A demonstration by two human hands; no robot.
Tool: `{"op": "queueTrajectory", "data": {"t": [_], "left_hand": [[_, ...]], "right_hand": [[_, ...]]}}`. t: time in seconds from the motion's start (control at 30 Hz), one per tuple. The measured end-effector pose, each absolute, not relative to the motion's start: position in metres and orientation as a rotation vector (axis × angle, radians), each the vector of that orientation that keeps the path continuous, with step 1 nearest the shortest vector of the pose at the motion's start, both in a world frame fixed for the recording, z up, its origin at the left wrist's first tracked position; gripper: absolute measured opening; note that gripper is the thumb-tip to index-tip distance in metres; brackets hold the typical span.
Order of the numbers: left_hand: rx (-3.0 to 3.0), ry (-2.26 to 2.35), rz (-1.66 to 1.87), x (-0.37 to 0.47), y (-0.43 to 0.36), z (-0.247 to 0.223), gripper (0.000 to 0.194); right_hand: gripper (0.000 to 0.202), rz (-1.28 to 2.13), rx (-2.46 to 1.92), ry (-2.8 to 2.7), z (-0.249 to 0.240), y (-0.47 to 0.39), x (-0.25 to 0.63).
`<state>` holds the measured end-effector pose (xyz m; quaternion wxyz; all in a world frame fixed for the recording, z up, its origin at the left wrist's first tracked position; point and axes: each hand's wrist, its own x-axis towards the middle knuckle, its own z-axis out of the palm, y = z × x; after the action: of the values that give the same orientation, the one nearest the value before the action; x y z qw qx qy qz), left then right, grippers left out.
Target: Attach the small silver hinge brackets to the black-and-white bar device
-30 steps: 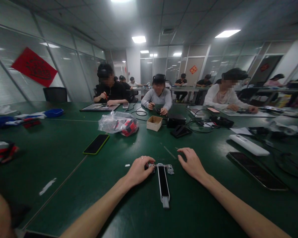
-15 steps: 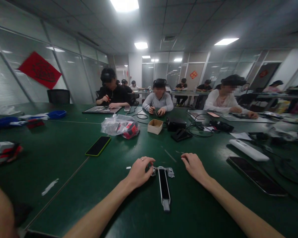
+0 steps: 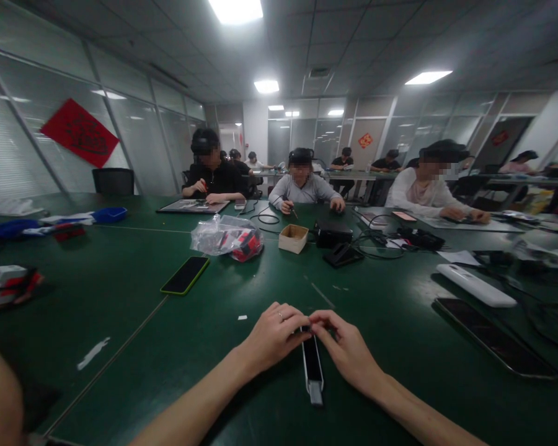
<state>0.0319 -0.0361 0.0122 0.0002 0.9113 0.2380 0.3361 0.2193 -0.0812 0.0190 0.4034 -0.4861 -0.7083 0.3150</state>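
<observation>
A narrow white-framed device with a black face (image 3: 312,359) lies lengthwise on the green table (image 3: 204,378), a grey piece at its near end. My left hand (image 3: 279,331) is closed over the device's far end, a ring on one finger. From the other side my right hand (image 3: 341,344) meets it, thumb and fingers pinched together close to the left fingertips. Whatever the fingertips grip is too small and covered to make out. The metal brackets at that end are hidden by the hands.
A green-edged phone (image 3: 185,275) lies ahead left. Farther off are a plastic bag (image 3: 214,235), a small open box (image 3: 293,239) and a black box (image 3: 333,233). At right lie a white device (image 3: 475,285) and a dark phone (image 3: 495,337). People sit across the table.
My right hand has moved left to the device's far end, and its fingers have closed. My left hand has shifted right, over the brackets. The person opposite has spread their hands apart.
</observation>
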Motion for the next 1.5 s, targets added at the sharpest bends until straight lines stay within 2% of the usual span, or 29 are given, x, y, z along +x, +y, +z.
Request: {"op": "queueTrajectory", "data": {"t": [0.4, 0.53, 0.73, 0.93, 1.5], "left_hand": [[2.801, 0.727, 1.056, 0.033, -0.037, 0.009, 0.02], [2.76, 0.82, 1.026, 0.027, -0.03, 0.01, 0.02], [2.696, 1.098, 0.785, 0.008, -0.012, 0.007, 0.021], [2.646, 1.121, 0.621, 0.011, -0.013, 0.003, 0.019], [2.53, 1.16, 0.644, 0.02, -0.019, 0.009, 0.012]], "right_hand": [[0.016, 0.839, -1.172, -1.714, 0.007, -0.079, 0.215], [0.017, 0.648, -1.228, -1.825, 0.009, -0.074, 0.222], [0.017, 0.425, -1.414, -1.908, 0.007, -0.061, 0.247], [0.018, 0.449, -1.477, -1.995, 0.006, -0.06, 0.248], [0.019, 0.435, -1.455, -2.058, 0.007, -0.06, 0.247]]}}
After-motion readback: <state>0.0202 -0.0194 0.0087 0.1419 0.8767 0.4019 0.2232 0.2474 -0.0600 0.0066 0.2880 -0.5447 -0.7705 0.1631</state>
